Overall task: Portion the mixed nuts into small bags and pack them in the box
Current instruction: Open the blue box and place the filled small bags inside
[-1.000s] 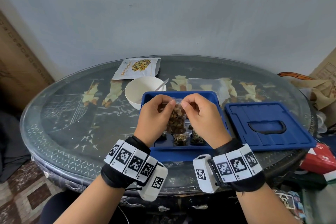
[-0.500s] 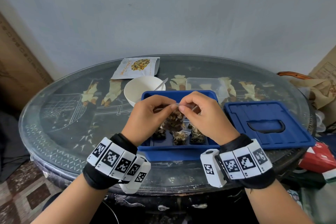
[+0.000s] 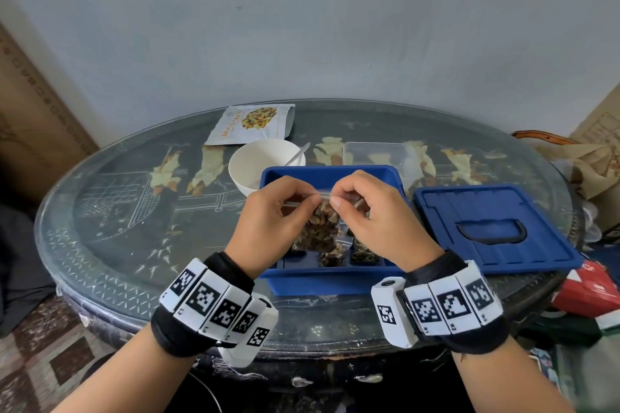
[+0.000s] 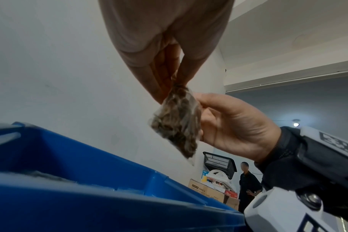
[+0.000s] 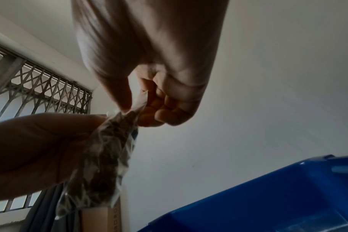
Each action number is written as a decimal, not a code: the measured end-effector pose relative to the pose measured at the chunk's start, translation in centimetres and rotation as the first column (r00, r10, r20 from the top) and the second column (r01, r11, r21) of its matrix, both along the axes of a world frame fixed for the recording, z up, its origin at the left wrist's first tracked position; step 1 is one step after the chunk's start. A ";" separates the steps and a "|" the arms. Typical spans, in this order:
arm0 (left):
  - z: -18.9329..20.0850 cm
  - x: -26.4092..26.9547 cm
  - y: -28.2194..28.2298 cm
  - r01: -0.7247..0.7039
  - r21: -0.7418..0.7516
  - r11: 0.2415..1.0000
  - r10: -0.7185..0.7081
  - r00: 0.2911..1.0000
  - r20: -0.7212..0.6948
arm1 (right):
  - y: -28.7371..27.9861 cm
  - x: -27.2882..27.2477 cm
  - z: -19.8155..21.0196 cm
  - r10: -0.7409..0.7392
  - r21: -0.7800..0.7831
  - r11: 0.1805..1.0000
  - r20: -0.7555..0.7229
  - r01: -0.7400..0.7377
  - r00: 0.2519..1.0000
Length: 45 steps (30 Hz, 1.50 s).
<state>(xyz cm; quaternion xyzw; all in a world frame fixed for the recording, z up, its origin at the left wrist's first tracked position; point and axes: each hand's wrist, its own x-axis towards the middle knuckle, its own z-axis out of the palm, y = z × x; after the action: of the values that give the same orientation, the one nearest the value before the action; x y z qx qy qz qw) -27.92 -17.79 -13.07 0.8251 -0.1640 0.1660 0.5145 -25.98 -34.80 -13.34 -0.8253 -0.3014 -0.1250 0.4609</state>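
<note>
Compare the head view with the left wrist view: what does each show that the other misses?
Head view only: the white bowl, the nut pouch, the blue lid and filled bags already in the blue box.
Left wrist view only: the bag's underside, and a person standing in the background.
Both: the left hand and right hand pinching the top of the small bag of nuts, above the box.

Support surface: an oval, glass-topped table (image 3: pixel 110 211) with a dark decorated top. Directly on it lie a nut packet (image 3: pixel 250 124) at the far side, a white bowl (image 3: pixel 255 161) holding a spoon (image 3: pixel 297 154), a clear plastic container (image 3: pixel 379 152), an open blue box (image 3: pixel 335 282) at the near centre, and a blue lid (image 3: pixel 493 228) just beside the box.
</note>
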 end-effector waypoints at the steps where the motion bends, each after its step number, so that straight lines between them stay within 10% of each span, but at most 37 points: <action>1: 0.1 0.0 0.0 0.000 -0.003 1.000 0.000 1.000 -0.014 | 0.0 0.0 0.0 0.007 0.005 1.000 -0.008 -0.007 1.000; 28: 2.2 0.4 1.8 0.127 0.165 0.978 -0.112 0.989 -0.099 | -0.4 0.4 1.0 -0.013 -0.107 0.994 0.035 0.017 0.999; 34: 4.3 2.8 2.7 0.350 0.551 0.758 -0.201 0.928 -0.313 | 0.3 1.4 1.3 0.067 -0.221 0.974 0.033 -0.059 0.997; 45: 2.7 6.0 4.3 0.372 0.722 0.584 -0.089 0.913 -0.398 | 2.3 5.2 2.8 0.053 -0.590 0.781 -0.264 -0.205 0.963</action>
<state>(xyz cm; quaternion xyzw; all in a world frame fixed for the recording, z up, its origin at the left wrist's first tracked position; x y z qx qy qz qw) -21.96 -13.54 -10.35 0.9520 -0.2415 -0.1274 0.1384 -20.77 -32.46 -10.51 -0.9159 -0.3253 0.1090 0.2084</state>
